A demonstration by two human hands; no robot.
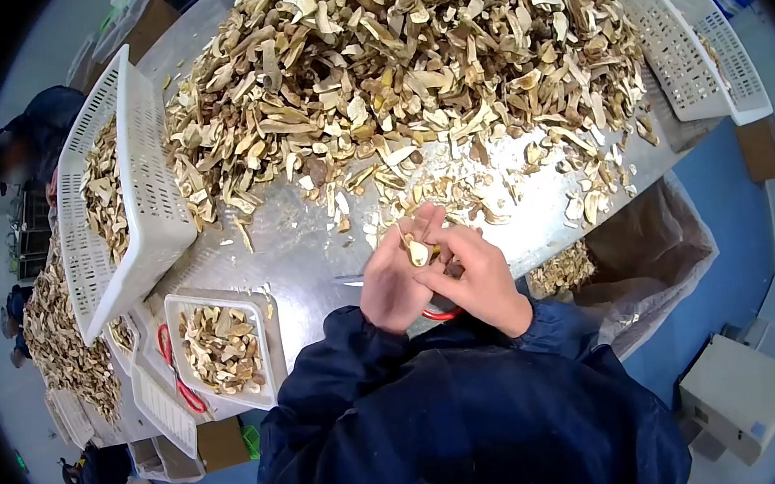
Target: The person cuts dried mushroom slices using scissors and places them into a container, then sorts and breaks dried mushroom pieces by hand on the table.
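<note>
Above the near table edge, my left hand is turned palm up, with a pale dried mushroom slice at its fingers. My right hand bends over from the other side, its thumb and fingertips closed around the same slice. Darker bits show under the right fingers, too hidden to name. Below the hands, part of a red loop shows, its remainder covered. Beyond them, loose mushroom slices lie on the metal table, leading up to a large heap of mushroom slices.
A white perforated basket with slices stands left; another basket is at the far right. Front left, a white tray holds slices beside a red-handled tool. A lined bin stands right, below the table edge. Other people are at far left.
</note>
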